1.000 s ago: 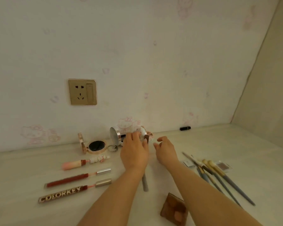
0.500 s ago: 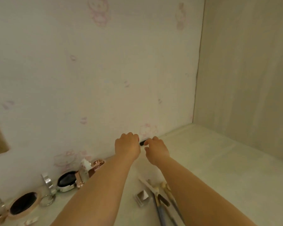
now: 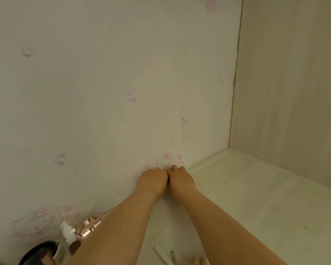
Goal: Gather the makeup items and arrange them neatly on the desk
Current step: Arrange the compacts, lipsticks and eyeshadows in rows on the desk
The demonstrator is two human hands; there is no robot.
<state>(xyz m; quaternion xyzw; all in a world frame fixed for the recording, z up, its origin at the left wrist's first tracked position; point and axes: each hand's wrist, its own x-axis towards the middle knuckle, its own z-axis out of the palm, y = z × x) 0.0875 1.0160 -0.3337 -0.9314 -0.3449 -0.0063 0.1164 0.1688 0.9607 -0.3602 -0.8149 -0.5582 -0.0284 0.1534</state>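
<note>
Both my hands meet at the back of the desk (image 3: 246, 197), right against the wall. My left hand (image 3: 153, 180) is curled into a fist, knuckles up. My right hand (image 3: 181, 181) presses against it, fingers bent down toward the wall's foot. Only a dark sliver of the small black tube (image 3: 167, 181) shows between them; both hands seem to grip it, and the rest is hidden. At the lower left lie a rose-gold compact (image 3: 89, 225), a white cap piece (image 3: 67, 230) and an open black cushion compact (image 3: 43, 252).
Tips of several brush handles (image 3: 180, 259) poke in at the bottom edge, between my forearms. A side panel (image 3: 294, 92) closes the desk on the right, meeting the papered back wall in a corner. Pale desk surface stretches to the right of my hands.
My view swung right and closer to the wall. Both hands reached from the compacts to the black tube by the wall and closed together over it.
</note>
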